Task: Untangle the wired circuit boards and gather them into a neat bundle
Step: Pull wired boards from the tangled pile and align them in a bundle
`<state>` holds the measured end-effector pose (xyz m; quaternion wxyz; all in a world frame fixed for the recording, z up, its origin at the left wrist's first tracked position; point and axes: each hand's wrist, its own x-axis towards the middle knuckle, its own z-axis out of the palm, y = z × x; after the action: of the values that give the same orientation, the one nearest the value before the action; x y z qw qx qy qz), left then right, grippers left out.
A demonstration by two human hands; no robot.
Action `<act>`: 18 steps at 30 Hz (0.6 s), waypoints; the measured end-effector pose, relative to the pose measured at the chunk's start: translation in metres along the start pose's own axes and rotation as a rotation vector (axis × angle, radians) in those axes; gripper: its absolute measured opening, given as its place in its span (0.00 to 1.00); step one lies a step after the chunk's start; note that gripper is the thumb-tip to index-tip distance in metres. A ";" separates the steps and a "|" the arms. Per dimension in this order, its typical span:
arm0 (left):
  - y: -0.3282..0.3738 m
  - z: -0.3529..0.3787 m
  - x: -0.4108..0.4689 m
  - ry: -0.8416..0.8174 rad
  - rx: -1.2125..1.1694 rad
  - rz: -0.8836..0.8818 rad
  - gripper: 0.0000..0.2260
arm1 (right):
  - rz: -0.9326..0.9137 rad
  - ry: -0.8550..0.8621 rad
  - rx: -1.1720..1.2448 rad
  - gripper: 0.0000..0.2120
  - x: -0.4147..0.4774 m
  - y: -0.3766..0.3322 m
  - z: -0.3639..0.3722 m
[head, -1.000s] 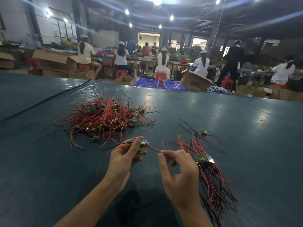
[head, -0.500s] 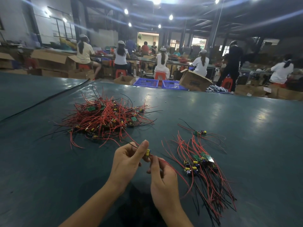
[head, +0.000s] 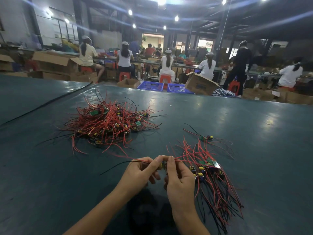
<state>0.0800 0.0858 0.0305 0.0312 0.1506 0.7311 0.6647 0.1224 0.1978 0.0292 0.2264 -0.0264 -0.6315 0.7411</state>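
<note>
Noting left hand (head: 140, 173) and right hand (head: 180, 181) have come together, each grip clamped on one wired board (head: 161, 165) over the table (head: 254, 133); I judge it freed, ready for the bundle (head: 213, 180) alongside.

The hands have closed together: left hand (head: 139, 173) and right hand (head: 180, 183) now pinch the circuit board (head: 162, 165) fingertip to fingertip. Its black wire (head: 116, 166) now trails out left over the tabletop (head: 237, 116).
</note>
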 end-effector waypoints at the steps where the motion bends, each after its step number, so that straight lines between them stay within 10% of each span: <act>1: 0.000 0.000 0.000 -0.026 -0.019 -0.007 0.22 | 0.017 0.000 0.007 0.14 0.001 -0.001 -0.001; 10: 0.004 0.008 -0.001 -0.054 -0.100 0.047 0.20 | 0.333 0.289 0.256 0.12 0.027 -0.008 -0.015; 18: 0.008 0.003 -0.001 -0.024 -0.136 0.047 0.21 | 0.259 0.389 0.343 0.11 0.040 -0.013 -0.038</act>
<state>0.0831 0.0892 0.0383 0.0345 0.1730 0.6799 0.7117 0.1024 0.2490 0.0435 0.2478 -0.2096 -0.4331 0.8409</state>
